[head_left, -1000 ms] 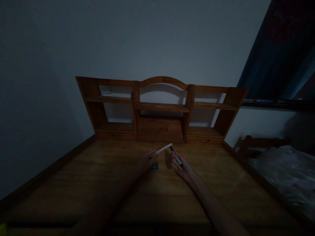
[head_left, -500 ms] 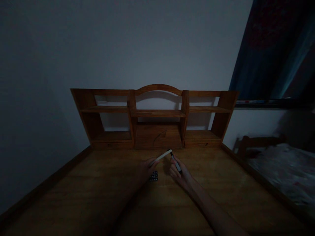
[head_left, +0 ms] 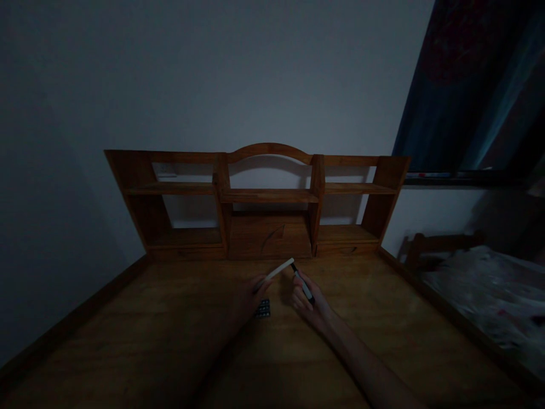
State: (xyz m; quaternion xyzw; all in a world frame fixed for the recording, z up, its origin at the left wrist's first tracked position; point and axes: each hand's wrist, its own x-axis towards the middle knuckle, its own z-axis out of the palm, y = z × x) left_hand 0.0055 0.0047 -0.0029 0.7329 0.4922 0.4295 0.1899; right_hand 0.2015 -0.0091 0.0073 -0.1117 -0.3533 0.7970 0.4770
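My left hand [head_left: 247, 298] is closed around the near end of a thin white bar [head_left: 279, 269], which slants up to the right; its exact kind I cannot make out. My right hand [head_left: 309, 298] grips a marker pen [head_left: 304, 285] with a pale body and black ends. The pen's black tip points up and left, at the far end of the white bar, and seems to touch it. Beside and partly behind my left hand, a small dark keypad-like object [head_left: 263, 308] with rows of light marks shows on the tabletop, its left part hidden.
The wooden tabletop [head_left: 170, 324] has raised side edges. At its back stands a wooden shelf unit [head_left: 272, 196] against the pale wall. A dark curtain [head_left: 451, 85] hangs at the upper right, above a bed [head_left: 481, 284] with rumpled bedding. The room is dim.
The view has shifted slightly, so the shelf sits a little further left. Both hands keep their holds, and the pen tip stays at the bar's far end.
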